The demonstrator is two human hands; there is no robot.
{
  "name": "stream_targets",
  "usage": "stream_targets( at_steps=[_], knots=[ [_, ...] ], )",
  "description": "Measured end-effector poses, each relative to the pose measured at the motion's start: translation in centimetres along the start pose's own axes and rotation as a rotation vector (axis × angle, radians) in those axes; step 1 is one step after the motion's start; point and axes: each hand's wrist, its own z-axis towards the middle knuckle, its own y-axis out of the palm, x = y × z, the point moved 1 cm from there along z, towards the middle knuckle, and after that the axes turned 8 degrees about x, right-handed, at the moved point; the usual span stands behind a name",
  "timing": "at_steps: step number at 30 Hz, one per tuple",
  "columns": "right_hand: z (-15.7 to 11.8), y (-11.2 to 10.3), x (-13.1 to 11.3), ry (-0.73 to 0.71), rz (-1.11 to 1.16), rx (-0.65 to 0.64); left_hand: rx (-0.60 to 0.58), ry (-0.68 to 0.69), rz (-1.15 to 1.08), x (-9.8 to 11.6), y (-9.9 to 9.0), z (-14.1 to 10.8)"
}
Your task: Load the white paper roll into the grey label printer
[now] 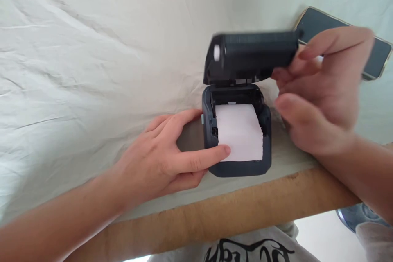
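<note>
A small dark thermal printer (239,168) sits on the cloth with its lid (260,51) raised at the back. White paper (242,131) from a roll lies in its compartment, the free end reaching over the front rim. My left hand (172,153) steadies the printer from the left side. One of its fingers presses on the paper's front left corner, and others rest along the casing. With bent fingers, my right hand (325,86) grips the lid at its right end. That hand and the lid are slightly blurred.
A phone (325,24) with a light edge lies behind my right hand, partly hidden by it. Wrinkled pale cloth (101,49) covers the table, whose wooden front edge (215,217) runs below the printer. Something clear shows at the top left corner.
</note>
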Motion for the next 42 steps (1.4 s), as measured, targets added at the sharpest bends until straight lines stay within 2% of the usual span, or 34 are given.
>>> stream_targets(
  at_steps=[3,8,12,15,19,21,24,27,30,33,35,39,42],
  knots=[
    [0.0,-0.2,-0.4,-0.023,0.170,0.036,-0.015,0.015,0.008,-0.1,-0.1,0.0],
    [0.2,-0.3,-1.7,0.025,0.191,-0.186,0.041,-0.053,0.004,0.2,0.3,-0.4],
    [0.8,-0.6,-1.9,0.001,0.040,-0.292,0.015,0.004,0.008,0.1,0.1,-0.2],
    [1.3,-0.9,-1.8,0.010,0.015,-0.357,0.032,0.022,0.022,0.0,0.0,0.3],
    [2.1,-1.3,-2.0,0.135,0.063,-0.527,0.053,0.013,0.043,0.0,0.0,0.7],
    [2.3,-1.4,-2.0,0.187,0.077,-0.568,0.048,0.020,0.049,0.0,0.0,0.7],
    [2.2,-1.3,-1.9,0.131,0.072,-0.566,0.050,0.009,0.033,0.0,0.1,0.6],
    [1.3,-1.0,-1.6,-0.019,0.053,-0.470,0.079,-0.017,0.041,0.0,0.2,0.4],
    [0.3,-0.6,-1.7,-0.130,-0.029,-0.360,0.050,-0.051,0.081,0.4,0.4,0.1],
    [-0.3,-0.3,-2.2,-0.164,-0.216,-0.229,-0.001,-0.057,0.117,1.2,0.3,-0.2],
    [-0.4,-0.5,-2.4,-0.131,-0.319,-0.186,-0.034,-0.056,0.139,1.6,0.3,-0.2],
    [-0.6,-1.3,-1.9,-0.010,-0.394,-0.301,-0.025,0.012,0.147,1.8,0.2,0.1],
    [-0.7,-1.8,-1.3,-0.021,-0.394,-0.345,-0.026,0.003,0.170,1.6,0.4,0.1]
  ],
)
